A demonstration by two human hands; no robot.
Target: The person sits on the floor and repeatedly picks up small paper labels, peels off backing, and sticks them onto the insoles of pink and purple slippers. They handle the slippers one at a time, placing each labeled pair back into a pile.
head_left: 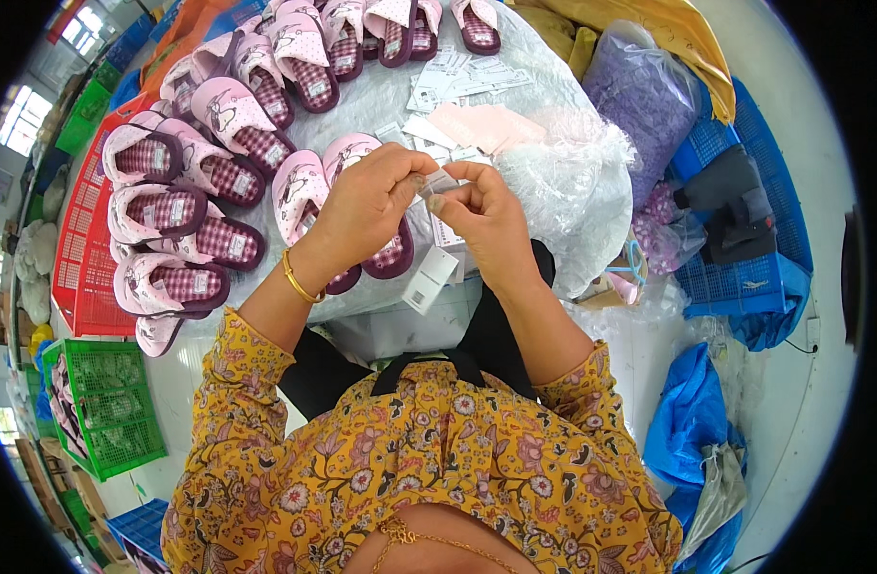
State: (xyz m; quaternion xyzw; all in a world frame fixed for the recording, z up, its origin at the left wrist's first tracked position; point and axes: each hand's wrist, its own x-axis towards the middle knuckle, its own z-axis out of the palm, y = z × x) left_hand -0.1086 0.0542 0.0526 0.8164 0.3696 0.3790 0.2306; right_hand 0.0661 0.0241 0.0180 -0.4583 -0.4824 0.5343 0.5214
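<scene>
Close together over the table's near edge, my left hand and my right hand are both closed in a pinch. Their fingertips meet at a small white hang tag, with what looks like a thin string between them. Below the fingers, another white tag with a barcode shows; whether it hangs from the same string I cannot tell. Under my left hand and wrist lies a pair of pink slippers with dark purple soles and checked insoles, partly hidden by my hand and forearm.
Several pink slippers line the table's left and far sides. Loose tags and pink cards lie on the plastic-covered table. A red crate, a green crate and a blue basket stand around it.
</scene>
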